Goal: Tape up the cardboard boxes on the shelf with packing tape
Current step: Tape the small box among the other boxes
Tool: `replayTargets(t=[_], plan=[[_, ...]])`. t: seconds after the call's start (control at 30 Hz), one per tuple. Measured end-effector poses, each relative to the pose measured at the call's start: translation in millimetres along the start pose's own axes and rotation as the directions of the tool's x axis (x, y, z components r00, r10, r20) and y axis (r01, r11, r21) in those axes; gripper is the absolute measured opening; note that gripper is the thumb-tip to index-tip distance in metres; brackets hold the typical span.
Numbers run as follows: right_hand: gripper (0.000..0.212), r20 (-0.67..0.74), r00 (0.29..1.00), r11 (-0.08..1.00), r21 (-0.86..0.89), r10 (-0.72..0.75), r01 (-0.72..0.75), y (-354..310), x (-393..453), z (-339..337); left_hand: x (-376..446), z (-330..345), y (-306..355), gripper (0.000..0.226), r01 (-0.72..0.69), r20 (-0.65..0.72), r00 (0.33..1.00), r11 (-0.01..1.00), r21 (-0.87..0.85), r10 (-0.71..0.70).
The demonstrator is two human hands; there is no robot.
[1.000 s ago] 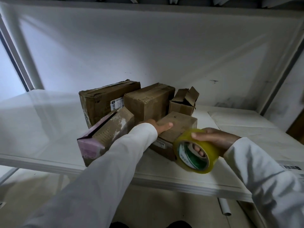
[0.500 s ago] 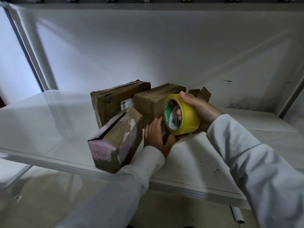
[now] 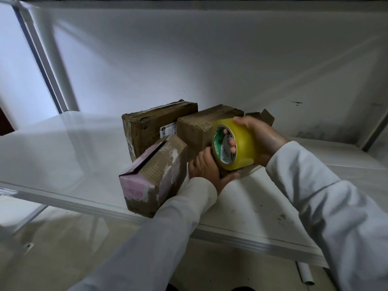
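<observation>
Several cardboard boxes stand on the white shelf (image 3: 63, 164). A pink-ended box (image 3: 155, 175) leans at the front left. Behind it are a long brown box (image 3: 151, 124) and a squarer brown box (image 3: 199, 131). A small box with open flaps (image 3: 264, 117) peeks out behind my right hand. My right hand (image 3: 260, 137) grips a yellow roll of packing tape (image 3: 237, 145), fingers through its core. My left hand (image 3: 207, 171) holds a low small box (image 3: 225, 175) that sits under the roll, mostly hidden.
The shelf's back wall (image 3: 210, 59) rises close behind the boxes. An upright post (image 3: 52, 66) stands at the left. The shelf's front edge (image 3: 252, 242) runs across below my arms. A white tube (image 3: 305, 275) lies on the floor at lower right.
My right hand lifted the tape roll from the shelf front up over the small box. My left hand slid from the box's top to its near side.
</observation>
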State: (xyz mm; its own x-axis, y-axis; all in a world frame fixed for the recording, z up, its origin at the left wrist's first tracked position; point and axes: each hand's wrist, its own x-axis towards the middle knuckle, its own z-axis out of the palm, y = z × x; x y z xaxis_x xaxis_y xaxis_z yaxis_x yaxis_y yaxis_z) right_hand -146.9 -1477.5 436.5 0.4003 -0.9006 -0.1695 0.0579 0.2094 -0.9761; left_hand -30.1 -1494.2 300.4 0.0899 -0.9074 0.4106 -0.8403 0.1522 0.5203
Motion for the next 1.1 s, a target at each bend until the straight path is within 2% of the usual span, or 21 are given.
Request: replayTargets(t=[0.07,0.17,0.23,0.33,0.43,0.53,0.63,0.8,0.9,1.0,1.07,1.1], plan=[[0.038,-0.035,0.998,0.995,-0.082,0.052,-0.054,-7.2,-4.0,3.5,3.2,0.1,1.4,0.101,0.037,0.028,0.999,0.999,0.0,-0.037],[0.041,-0.056,0.986,0.943,-0.285,0.16,-0.169,-3.8,-12.0,4.3,15.7,-8.6,1.4,0.088,0.269,0.142,0.957,0.957,-0.109,-0.253],[0.041,-0.101,0.972,0.888,-0.396,0.211,-0.234,6.3,-20.7,-0.5,20.7,-8.8,1.7,0.092,0.329,0.225,0.93,0.932,-0.15,-0.292],[0.038,-0.18,0.958,0.872,-0.401,0.225,-0.28,15.3,-24.7,-12.0,22.2,-8.1,5.8,0.099,0.309,0.234,0.934,0.938,-0.157,-0.268],[0.035,-0.234,0.949,0.873,-0.391,0.213,-0.292,20.9,-25.0,-19.8,23.8,-7.8,5.7,0.106,0.347,0.298,0.911,0.919,-0.187,-0.283],[0.036,-0.218,0.946,0.877,-0.369,0.24,-0.307,28.7,-25.3,-18.7,24.1,-12.0,3.1,0.112,0.364,0.314,0.904,0.907,-0.212,-0.29],[0.031,-0.245,0.94,0.894,-0.324,0.238,-0.311,37.1,-23.8,-23.5,17.9,-19.7,3.0,0.118,0.336,0.348,0.895,0.935,-0.109,-0.281],[0.034,-0.249,0.938,0.909,-0.279,0.243,-0.31,45.2,-17.7,-28.1,7.8,-22.6,-3.2,0.128,0.363,0.374,0.889,0.905,-0.222,-0.264],[0.028,-0.286,0.927,0.924,-0.224,0.243,-0.311,51.1,-12.4,-31.4,12.0,-29.8,-0.2,0.109,0.344,0.361,0.91,0.859,-0.378,-0.206],[0.043,-0.308,0.923,0.922,-0.233,0.231,-0.308,58.6,-11.4,-33.2,20.8,-44.9,11.5,0.074,0.295,0.232,0.953,0.757,-0.583,-0.192],[0.047,-0.301,0.923,0.926,-0.214,0.239,-0.31,61.6,-12.4,-31.9,26.7,-47.8,20.0,0.061,0.308,0.266,0.945,0.799,-0.516,-0.192],[0.044,-0.284,0.927,0.93,-0.201,0.246,-0.309,62.7,-12.3,-31.1,28.4,-46.2,23.0,0.063,0.327,0.313,0.929,0.84,-0.433,-0.2]])
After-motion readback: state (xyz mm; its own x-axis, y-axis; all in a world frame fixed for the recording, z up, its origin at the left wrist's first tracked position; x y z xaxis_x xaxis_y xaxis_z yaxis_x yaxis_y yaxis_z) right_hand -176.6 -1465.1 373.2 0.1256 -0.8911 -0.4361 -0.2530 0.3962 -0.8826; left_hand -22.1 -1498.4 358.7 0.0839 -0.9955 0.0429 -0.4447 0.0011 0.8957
